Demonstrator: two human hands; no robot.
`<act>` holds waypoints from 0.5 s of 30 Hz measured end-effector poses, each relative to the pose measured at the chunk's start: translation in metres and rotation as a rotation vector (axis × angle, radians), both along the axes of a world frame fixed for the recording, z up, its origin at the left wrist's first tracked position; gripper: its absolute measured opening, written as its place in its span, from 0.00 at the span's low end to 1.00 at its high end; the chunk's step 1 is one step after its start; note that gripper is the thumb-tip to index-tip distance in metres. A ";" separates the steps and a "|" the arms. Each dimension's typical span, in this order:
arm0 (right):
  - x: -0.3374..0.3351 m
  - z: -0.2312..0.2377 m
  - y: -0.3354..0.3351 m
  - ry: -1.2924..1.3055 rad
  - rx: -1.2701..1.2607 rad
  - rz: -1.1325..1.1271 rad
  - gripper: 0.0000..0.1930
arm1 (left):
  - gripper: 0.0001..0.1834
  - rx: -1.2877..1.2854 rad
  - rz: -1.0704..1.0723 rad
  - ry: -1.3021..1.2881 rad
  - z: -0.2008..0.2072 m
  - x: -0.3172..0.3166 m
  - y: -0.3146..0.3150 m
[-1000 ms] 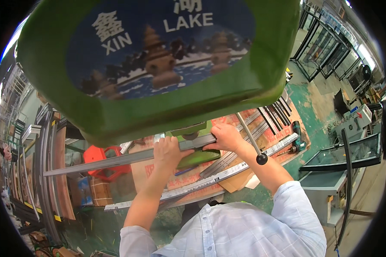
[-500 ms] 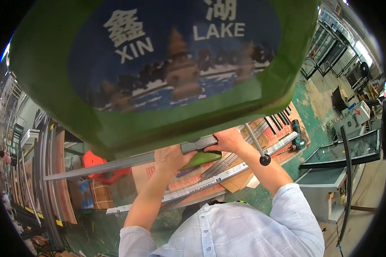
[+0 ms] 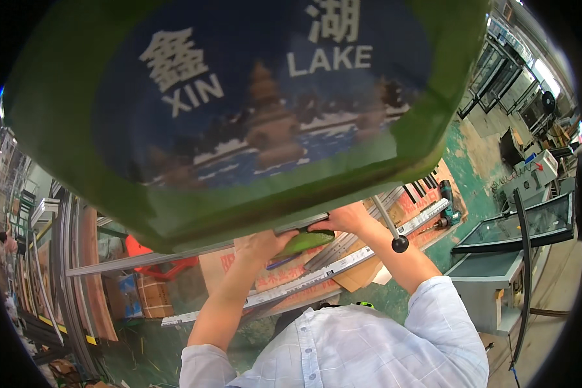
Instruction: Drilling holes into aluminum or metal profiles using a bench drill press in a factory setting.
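1. One long metal bar (image 3: 110,266) lies crosswise below the one green housing (image 3: 258,207), which covers more of it than a second ago.
2. Two hands, left hand (image 3: 258,246) and right hand (image 3: 344,218), are clamped on the bar, some fingers hidden.
3. Outward: one black knob (image 3: 400,243), one red stool (image 3: 168,268), one drill (image 3: 447,205).

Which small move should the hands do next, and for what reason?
Perhaps the left hand should steady the long grey bar while the right hand lets go and reaches for the lever. Both hands appear to be on the bar below the green machine housing, and no hand is on the lever's black knob.
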State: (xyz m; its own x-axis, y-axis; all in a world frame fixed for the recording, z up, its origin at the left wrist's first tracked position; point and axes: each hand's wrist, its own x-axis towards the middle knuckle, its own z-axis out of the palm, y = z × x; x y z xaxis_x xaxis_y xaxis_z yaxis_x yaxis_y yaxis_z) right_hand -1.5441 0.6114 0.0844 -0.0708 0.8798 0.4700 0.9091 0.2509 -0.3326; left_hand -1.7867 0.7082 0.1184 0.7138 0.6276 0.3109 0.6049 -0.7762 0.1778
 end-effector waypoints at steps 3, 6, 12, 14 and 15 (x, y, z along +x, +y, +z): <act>-0.001 0.004 0.001 -0.009 -0.007 0.013 0.30 | 0.36 -0.007 0.026 -0.004 0.000 -0.001 0.000; -0.002 0.007 0.000 -0.008 -0.025 0.006 0.30 | 0.35 -0.005 0.012 -0.003 0.000 -0.002 0.002; -0.001 0.004 -0.002 -0.017 -0.047 -0.004 0.30 | 0.35 0.015 0.021 -0.032 -0.001 0.002 -0.003; -0.001 0.003 -0.001 -0.009 -0.012 0.020 0.29 | 0.35 0.022 0.011 -0.055 -0.002 0.003 -0.003; -0.001 0.003 -0.001 -0.009 -0.033 0.021 0.29 | 0.35 0.011 0.014 -0.063 -0.002 0.003 -0.003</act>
State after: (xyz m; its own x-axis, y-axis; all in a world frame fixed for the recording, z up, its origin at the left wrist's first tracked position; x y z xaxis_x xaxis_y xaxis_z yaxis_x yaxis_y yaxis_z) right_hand -1.5452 0.6104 0.0876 -0.0933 0.8931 0.4401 0.9067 0.2588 -0.3329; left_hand -1.7841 0.7047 0.1166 0.6839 0.6337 0.3616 0.6038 -0.7698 0.2071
